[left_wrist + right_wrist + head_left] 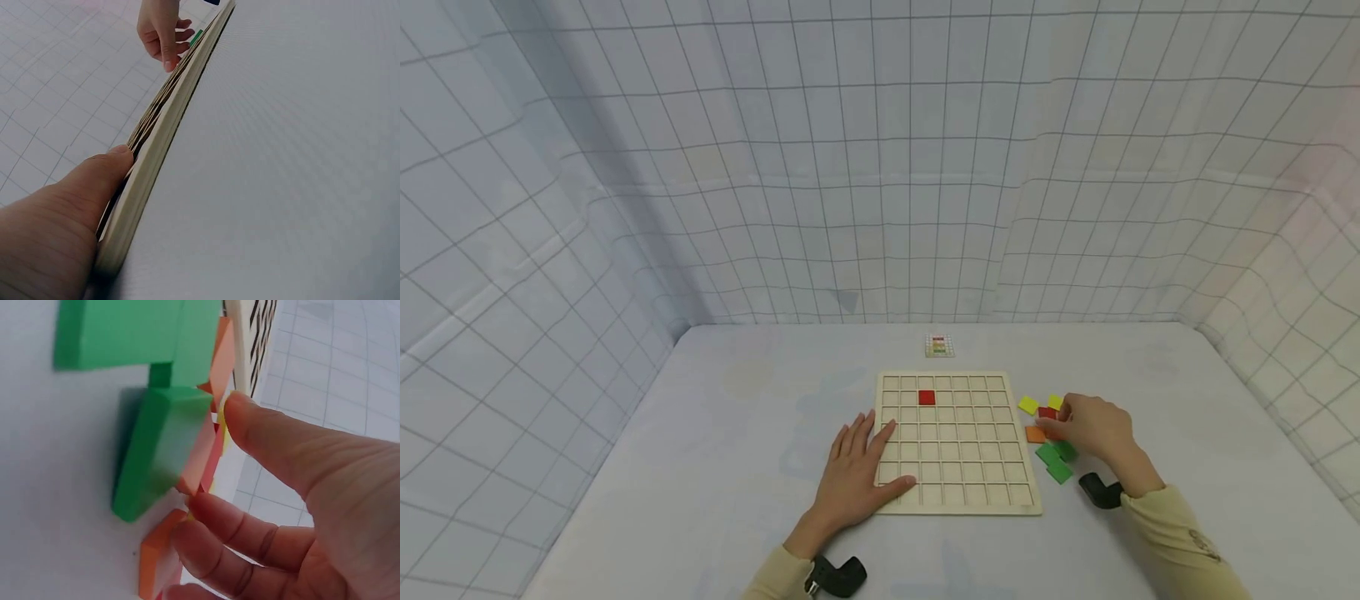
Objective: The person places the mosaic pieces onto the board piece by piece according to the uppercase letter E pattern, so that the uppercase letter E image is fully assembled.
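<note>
A cream board (960, 451) with a grid of square recesses lies on the table, one red tile (927, 397) set in its upper part. My left hand (848, 483) rests on the board's left edge, fingers spread and thumb over the lower-left recesses. Right of the board, my right hand (1097, 425) reaches over loose square tiles. In the right wrist view, its thumb (240, 415) and fingertips (203, 509) stand apart beside green tiles (162, 450) and orange tiles (156, 556). Nothing is plainly pinched between them. The hand partly hides the pile in the head view.
A small card (939, 346) with a coloured grid pattern lies behind the board. Two yellow tiles, one being the yellow tile (1028, 405) nearest the board, lie at the back of the pile. Grid-patterned white cloth (880, 167) hangs around the table (737, 450).
</note>
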Motion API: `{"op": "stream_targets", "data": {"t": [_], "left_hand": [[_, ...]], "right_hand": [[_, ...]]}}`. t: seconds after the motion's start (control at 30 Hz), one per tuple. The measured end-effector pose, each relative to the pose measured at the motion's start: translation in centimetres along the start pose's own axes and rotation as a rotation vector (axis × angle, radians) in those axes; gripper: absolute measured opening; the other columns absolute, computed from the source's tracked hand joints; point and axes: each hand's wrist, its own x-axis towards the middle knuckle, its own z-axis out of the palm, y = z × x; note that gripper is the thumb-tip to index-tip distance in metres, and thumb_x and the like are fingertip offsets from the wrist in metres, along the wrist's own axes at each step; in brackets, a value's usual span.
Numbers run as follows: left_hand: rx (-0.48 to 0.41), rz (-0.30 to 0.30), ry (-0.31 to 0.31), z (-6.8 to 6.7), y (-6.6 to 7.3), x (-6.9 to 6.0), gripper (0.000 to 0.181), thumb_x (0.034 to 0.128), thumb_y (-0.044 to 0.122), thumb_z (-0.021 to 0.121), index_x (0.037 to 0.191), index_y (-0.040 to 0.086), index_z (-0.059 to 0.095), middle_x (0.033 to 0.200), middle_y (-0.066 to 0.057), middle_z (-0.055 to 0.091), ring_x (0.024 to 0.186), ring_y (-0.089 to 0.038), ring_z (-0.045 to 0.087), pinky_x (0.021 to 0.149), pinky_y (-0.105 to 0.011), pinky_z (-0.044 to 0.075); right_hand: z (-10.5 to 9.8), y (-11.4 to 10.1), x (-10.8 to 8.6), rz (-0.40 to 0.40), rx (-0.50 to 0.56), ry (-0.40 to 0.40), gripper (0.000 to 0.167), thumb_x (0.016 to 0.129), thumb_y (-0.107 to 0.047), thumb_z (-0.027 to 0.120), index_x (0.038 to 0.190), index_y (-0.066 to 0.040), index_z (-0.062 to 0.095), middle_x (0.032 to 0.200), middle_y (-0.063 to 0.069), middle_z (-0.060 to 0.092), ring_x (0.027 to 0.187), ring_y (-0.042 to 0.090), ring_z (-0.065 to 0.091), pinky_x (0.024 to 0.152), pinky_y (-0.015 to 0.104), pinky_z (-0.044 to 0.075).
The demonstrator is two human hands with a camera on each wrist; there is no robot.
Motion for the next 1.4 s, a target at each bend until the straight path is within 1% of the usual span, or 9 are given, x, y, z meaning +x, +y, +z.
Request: {"op": "stream_targets", "data": {"t": [0.1, 0.27, 0.47, 0.63, 0.83, 0.93, 1.1, 1.27, 1.4], "left_hand": [[0.005, -0.006, -0.007, 0.1, -0.1, 0.0, 0.086, 0.0844, 0.069, 0.050, 0.149, 0.015, 0.033, 0.153, -0.016, 0.021, 0.142, -0.029, 0.012, 0.112, -0.047, 0.006], [0.012, -0.005, -0.002, 0.2, -0.1, 0.0, 0.086, 0.0843, 0.069, 0.049, 0.149, 0.015, 0.034, 0.153, -0.016, 0.022, 0.142, -0.030, 0.013, 0.111, -0.047, 0.007], [0.008, -0.002, -0.006, 0.2, -0.1, 0.0, 0.085, 0.0847, 0.069, 0.050, 0.149, 0.016, 0.033, 0.154, -0.016, 0.021, 0.142, -0.030, 0.013, 0.111, -0.047, 0.008], [0.004, 0.003, 0.001, 0.1, -0.1, 0.0, 0.084, 0.0848, 0.068, 0.051, 0.149, 0.015, 0.034, 0.153, -0.016, 0.022, 0.141, -0.030, 0.014, 0.111, -0.047, 0.008], [-0.003, 0.006, 0.005, 0.0, -0.1, -0.1, 0.084, 0.0851, 0.067, 0.051, 0.149, 0.015, 0.034, 0.153, -0.017, 0.022, 0.141, -0.031, 0.014, 0.111, -0.047, 0.007], [0.000, 0.010, 0.008, 0.0, -0.1, -0.1, 0.084, 0.0852, 0.066, 0.051, 0.148, 0.014, 0.035, 0.153, -0.017, 0.022, 0.141, -0.031, 0.014, 0.111, -0.047, 0.007], [-0.001, 0.011, 0.010, 0.0, -0.1, 0.0, 0.084, 0.0852, 0.066, 0.052, 0.148, 0.014, 0.035, 0.153, -0.017, 0.022, 0.141, -0.031, 0.015, 0.111, -0.048, 0.008], [0.013, 0.004, 0.000, 0.0, -0.1, 0.0, 0.084, 0.0850, 0.067, 0.051, 0.149, 0.015, 0.034, 0.153, -0.016, 0.022, 0.141, -0.031, 0.014, 0.111, -0.048, 0.008], [0.014, 0.001, 0.000, 0.0, 0.0, 0.0, 0.084, 0.0850, 0.067, 0.051, 0.149, 0.015, 0.034, 0.153, -0.017, 0.022, 0.141, -0.031, 0.014, 0.111, -0.048, 0.008]], "right_hand": [[0.3, 0.0, 0.1, 0.016, -0.017, -0.006, 0.045, 0.082, -0.051, 0.068, 0.078, -0.007, 0.056, 0.064, 0.000, 0.050, 0.058, 0.018, 0.046, 0.051, 0.030, 0.035], [0.5, -0.3, 0.4, 0.012, -0.015, -0.005, 0.041, 0.084, -0.045, 0.068, 0.078, -0.007, 0.056, 0.064, 0.000, 0.052, 0.056, 0.018, 0.047, 0.050, 0.030, 0.035], [0.3, -0.5, 1.1, 0.031, -0.034, -0.022, 0.041, 0.086, -0.041, 0.067, 0.089, -0.001, 0.059, 0.070, 0.003, 0.056, 0.058, 0.019, 0.048, 0.050, 0.030, 0.038], [0.1, -0.5, 1.3, 0.058, -0.031, -0.018, 0.047, 0.084, -0.044, 0.068, 0.096, 0.001, 0.058, 0.076, 0.007, 0.060, 0.061, 0.021, 0.051, 0.053, 0.033, 0.040], [0.1, -0.5, 1.4, 0.070, -0.010, -0.002, 0.049, 0.085, -0.047, 0.066, 0.092, 0.001, 0.057, 0.074, 0.006, 0.058, 0.061, 0.021, 0.050, 0.053, 0.033, 0.039], [0.2, -0.5, 1.6, 0.066, 0.004, -0.007, 0.047, 0.086, -0.044, 0.066, 0.095, 0.002, 0.057, 0.073, 0.006, 0.057, 0.061, 0.021, 0.050, 0.053, 0.033, 0.039], [0.1, -0.2, 2.0, 0.052, 0.036, -0.024, 0.045, 0.085, -0.039, 0.068, 0.102, 0.002, 0.057, 0.087, 0.011, 0.062, 0.067, 0.022, 0.052, 0.056, 0.035, 0.041], [0.3, 0.0, 1.9, 0.024, 0.091, -0.025, 0.036, 0.082, -0.033, 0.072, 0.098, -0.004, 0.057, 0.092, 0.012, 0.063, 0.073, 0.023, 0.055, 0.058, 0.037, 0.042], [0.6, -0.2, 1.7, 0.004, 0.129, 0.007, 0.027, 0.082, -0.023, 0.073, 0.095, -0.006, 0.057, 0.090, 0.011, 0.064, 0.073, 0.022, 0.057, 0.058, 0.036, 0.044]]}}
